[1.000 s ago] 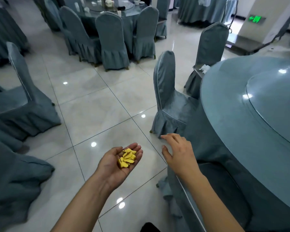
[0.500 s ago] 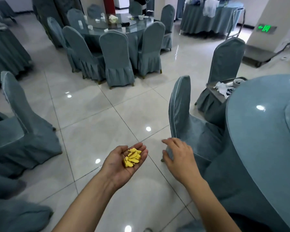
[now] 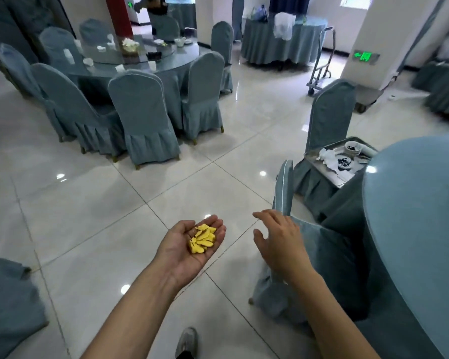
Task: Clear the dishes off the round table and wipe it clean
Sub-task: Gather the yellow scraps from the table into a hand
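2 hands (image 3: 189,248) (image 3: 280,240) hover relaxed: left cups yellow scraps (image 3: 202,239), seemingly piled lengthwise toward fingertips; right spread, holding nothing.

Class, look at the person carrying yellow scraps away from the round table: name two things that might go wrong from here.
1. The yellow scraps lie loose on the flat, upturned left hand; a tilt could spill them onto the glossy floor.
2. The right hand hovers beside the covered chair, which may block the path.
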{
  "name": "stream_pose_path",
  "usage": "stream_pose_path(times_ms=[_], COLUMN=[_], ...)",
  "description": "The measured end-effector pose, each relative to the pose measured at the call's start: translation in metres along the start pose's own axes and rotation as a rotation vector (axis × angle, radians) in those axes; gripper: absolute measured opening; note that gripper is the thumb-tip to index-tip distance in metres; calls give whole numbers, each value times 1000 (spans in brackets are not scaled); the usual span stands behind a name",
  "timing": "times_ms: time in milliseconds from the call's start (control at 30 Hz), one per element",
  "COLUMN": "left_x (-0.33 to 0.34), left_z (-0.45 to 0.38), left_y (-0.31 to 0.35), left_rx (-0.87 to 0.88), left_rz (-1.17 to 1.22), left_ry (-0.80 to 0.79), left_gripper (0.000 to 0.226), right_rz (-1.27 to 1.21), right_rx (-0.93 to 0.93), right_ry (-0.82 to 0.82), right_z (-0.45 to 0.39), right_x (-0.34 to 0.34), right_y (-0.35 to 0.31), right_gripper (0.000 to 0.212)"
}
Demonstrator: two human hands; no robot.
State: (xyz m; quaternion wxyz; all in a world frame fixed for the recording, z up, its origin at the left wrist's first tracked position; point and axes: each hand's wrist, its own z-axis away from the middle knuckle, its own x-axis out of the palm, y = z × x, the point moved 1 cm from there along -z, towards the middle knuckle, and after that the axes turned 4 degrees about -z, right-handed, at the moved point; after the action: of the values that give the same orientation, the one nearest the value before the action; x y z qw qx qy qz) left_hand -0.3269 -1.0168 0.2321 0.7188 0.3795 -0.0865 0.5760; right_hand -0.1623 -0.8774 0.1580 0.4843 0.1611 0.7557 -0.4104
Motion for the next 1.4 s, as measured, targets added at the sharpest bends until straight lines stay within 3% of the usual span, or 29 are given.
stream_pose_path(times_ms=[200, 467, 1067, 1400], left_x=[60, 161, 461, 636], left_z=[-100, -236, -517, -667], left_y=[89, 150, 206, 209], left_rx=[-87, -207, -396, -496], left_rz=[-137, -282, -517, -732], left_ry=[-71, -148, -286, -387], left_gripper=[42, 41, 43, 43], right_rz=[6, 14, 58, 79], right_rx=[172, 366, 571, 811], right_ry=[50, 190, 279, 354], right_z=[-106, -232, -524, -654], right_x=[17, 27, -10, -32], right_y=[4, 62, 249, 364], right_gripper=[39, 35, 34, 37])
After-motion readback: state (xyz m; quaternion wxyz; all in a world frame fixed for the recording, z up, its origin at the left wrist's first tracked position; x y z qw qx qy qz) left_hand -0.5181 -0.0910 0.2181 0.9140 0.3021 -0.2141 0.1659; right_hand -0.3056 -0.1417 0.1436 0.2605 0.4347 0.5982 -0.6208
